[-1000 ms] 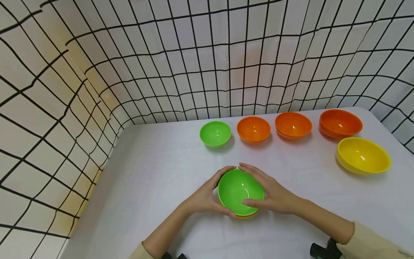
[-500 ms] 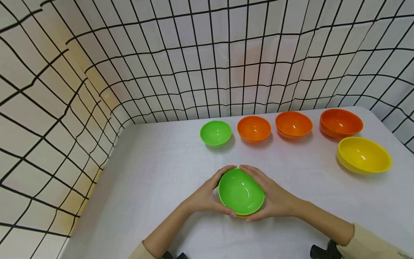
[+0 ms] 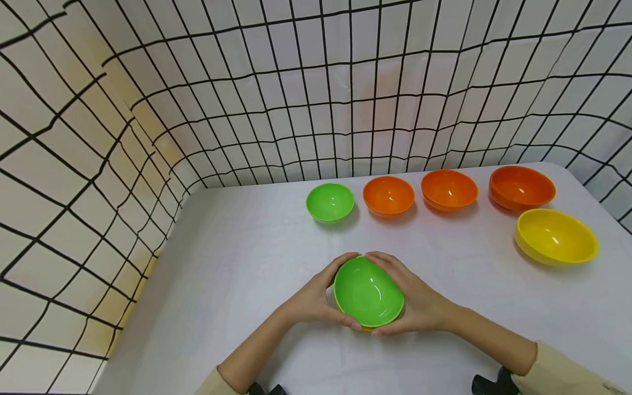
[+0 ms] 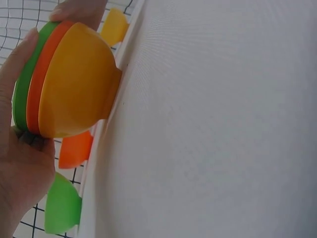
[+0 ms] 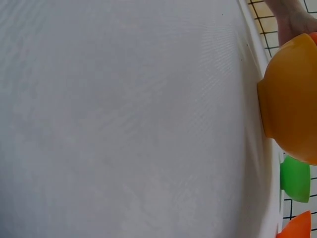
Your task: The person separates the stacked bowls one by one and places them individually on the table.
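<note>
A green bowl (image 3: pixel 369 291) sits nested on top of an orange bowl (image 4: pixel 39 87) and a yellow bowl (image 4: pixel 81 82), near the front middle of the table. The left wrist view shows the layers edge-on, with the yellow one lowest and its foot at the white cloth. My left hand (image 3: pixel 316 299) holds the stack from the left, thumb at the near rim. From the right, my right hand (image 3: pixel 419 299) grips it, thumb also at the near side. The fingertips of both hands almost meet at the far rim. In the head view the lower bowls are mostly hidden.
Behind the stack stand a small green bowl (image 3: pixel 330 203) and three orange bowls, the left (image 3: pixel 388 196), the middle (image 3: pixel 449 190) and the right (image 3: pixel 522 188). A larger yellow bowl (image 3: pixel 556 237) is at the right. A black grid on white (image 3: pixel 296 88) borders the table (image 3: pixel 237 247).
My right thumb has moved from inside the green bowl to the outside of its near rim. The left hand and the stack have stayed almost still.
</note>
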`<state>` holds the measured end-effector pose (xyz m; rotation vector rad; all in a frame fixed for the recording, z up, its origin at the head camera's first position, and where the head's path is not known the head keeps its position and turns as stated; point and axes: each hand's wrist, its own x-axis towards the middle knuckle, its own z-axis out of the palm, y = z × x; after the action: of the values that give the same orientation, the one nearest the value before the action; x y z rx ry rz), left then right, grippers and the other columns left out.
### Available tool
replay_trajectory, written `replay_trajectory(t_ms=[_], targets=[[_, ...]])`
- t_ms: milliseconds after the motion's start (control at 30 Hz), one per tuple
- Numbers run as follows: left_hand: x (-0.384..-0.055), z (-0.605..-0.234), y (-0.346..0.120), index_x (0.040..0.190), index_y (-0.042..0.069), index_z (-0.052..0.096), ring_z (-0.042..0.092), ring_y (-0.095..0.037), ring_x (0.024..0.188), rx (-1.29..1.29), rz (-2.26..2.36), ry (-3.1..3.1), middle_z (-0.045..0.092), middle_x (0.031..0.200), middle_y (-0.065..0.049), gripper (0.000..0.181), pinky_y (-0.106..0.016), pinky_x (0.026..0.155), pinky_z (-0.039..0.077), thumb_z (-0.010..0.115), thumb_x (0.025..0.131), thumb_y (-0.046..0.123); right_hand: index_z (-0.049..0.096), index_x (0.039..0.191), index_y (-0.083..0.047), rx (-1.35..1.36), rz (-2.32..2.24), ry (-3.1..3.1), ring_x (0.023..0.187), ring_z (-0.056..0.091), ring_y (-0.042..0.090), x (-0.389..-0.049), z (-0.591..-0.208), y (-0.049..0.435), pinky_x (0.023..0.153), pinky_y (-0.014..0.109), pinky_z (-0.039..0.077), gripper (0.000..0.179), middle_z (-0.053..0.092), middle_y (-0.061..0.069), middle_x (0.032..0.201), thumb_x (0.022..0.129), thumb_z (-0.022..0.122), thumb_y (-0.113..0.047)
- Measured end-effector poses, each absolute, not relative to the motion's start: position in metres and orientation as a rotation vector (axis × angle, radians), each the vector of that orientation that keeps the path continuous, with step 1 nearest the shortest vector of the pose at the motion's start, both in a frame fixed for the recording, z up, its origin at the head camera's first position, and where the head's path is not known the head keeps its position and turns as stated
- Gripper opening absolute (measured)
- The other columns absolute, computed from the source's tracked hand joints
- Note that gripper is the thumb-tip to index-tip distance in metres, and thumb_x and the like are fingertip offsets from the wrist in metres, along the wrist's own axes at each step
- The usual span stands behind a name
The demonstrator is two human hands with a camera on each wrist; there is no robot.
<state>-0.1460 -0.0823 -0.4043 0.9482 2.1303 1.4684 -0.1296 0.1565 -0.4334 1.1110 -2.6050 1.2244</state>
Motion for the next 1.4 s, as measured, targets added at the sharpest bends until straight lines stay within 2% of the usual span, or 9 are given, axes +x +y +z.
replay_trajectory(t_ms=[167,400,633,833,1200,1400], targets=[[-0.143,-0.394,-0.082,0.144,0.008,0.022,0.037,-0.017,0.130,0.930,1.454,2.130,0.036,0.143,-0.004,0.104,-0.034,0.111,0.027,0.085,0.061,0.004,0.024,0.144,-0.010,1.102,1.214,-2.576,0.124,0.040,0.019,-0.130,-0.435,0.155,0.097,0.042,0.044,0.114,0.032,0.004,0.142,0.056,0.084,-0.052],[-0.143,-0.393,-0.083,0.144,0.009,0.022,0.036,-0.015,0.131,0.917,1.429,2.151,0.036,0.144,-0.003,0.106,-0.034,0.111,0.027,0.086,0.060,0.005,0.028,0.143,-0.010,1.066,1.243,-2.527,0.122,0.043,0.017,-0.130,-0.437,0.154,0.095,0.039,0.046,0.115,0.037,0.002,0.140,0.052,0.086,-0.051],[-0.155,-0.426,-0.086,0.145,0.023,0.020,0.033,-0.008,0.131,1.006,1.454,2.149,0.034,0.143,0.011,0.116,-0.031,0.110,0.028,0.090,0.054,0.013,0.033,0.136,0.006,1.046,1.340,-2.538,0.118,0.045,0.029,-0.116,-0.401,0.145,0.095,0.042,0.046,0.110,0.041,0.017,0.134,0.050,0.091,-0.028],[-0.156,-0.428,-0.087,0.146,0.023,0.020,0.034,-0.009,0.131,1.030,1.452,2.148,0.034,0.143,0.009,0.116,-0.031,0.110,0.028,0.090,0.054,0.014,0.034,0.135,0.008,1.053,1.367,-2.502,0.117,0.045,0.029,-0.117,-0.405,0.145,0.095,0.038,0.046,0.109,0.042,0.019,0.133,0.048,0.092,-0.026],[-0.157,-0.428,-0.088,0.147,0.019,0.017,0.033,-0.010,0.132,1.063,1.410,2.172,0.033,0.145,0.007,0.118,-0.034,0.110,0.029,0.090,0.054,0.017,0.030,0.141,-0.005,1.043,1.414,-2.464,0.122,0.043,0.021,-0.129,-0.441,0.151,0.097,0.032,0.044,0.115,0.038,0.008,0.139,0.050,0.090,-0.040],[-0.158,-0.429,-0.088,0.146,0.025,0.017,0.034,-0.011,0.132,1.074,1.423,2.185,0.034,0.144,0.008,0.120,-0.034,0.109,0.030,0.091,0.052,0.018,0.029,0.142,-0.007,0.992,1.439,-2.447,0.121,0.044,0.018,-0.130,-0.437,0.150,0.097,0.031,0.044,0.115,0.039,0.006,0.139,0.050,0.090,-0.040]])
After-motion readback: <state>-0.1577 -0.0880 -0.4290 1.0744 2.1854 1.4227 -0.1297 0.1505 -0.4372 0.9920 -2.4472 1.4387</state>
